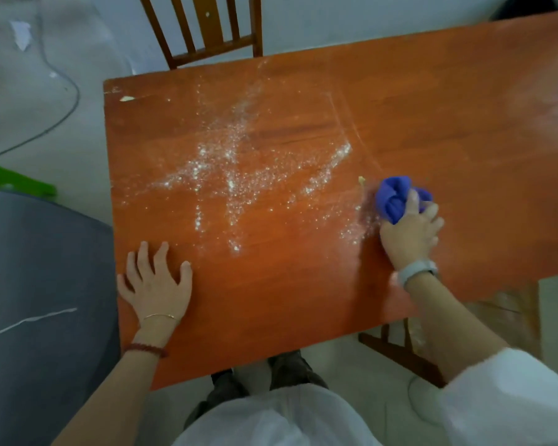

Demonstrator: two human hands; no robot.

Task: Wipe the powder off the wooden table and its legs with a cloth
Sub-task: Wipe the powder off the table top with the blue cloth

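Orange-brown wood fills most of the view: the bench (432, 101) runs from the near left corner out to the far right, and white powder (236, 175) lies scattered across its left-middle part in loose streaks and specks, with a smaller patch close to the right hand. The right hand (409, 230) presses a bunched blue cloth (397, 197) down on the bench top just right of the powder, its fingers (432, 214) curled round the cloth so that the blue folds bulge out ahead of the knuckles. A pale watch (416, 272) sits on that wrist, and a white sleeve (512, 397) covers the arm nearer the camera. The left hand (155, 284) lies flat on the bench near its left edge, fingers spread and straight, holding nothing; a thin bracelet and a dark red beaded band circle the wrist. A wooden chair (203, 33) stands at the far side of the bench, its slatted back touching or almost touching the edge. A dark cable (65, 111) loops over the pale floor on the left.
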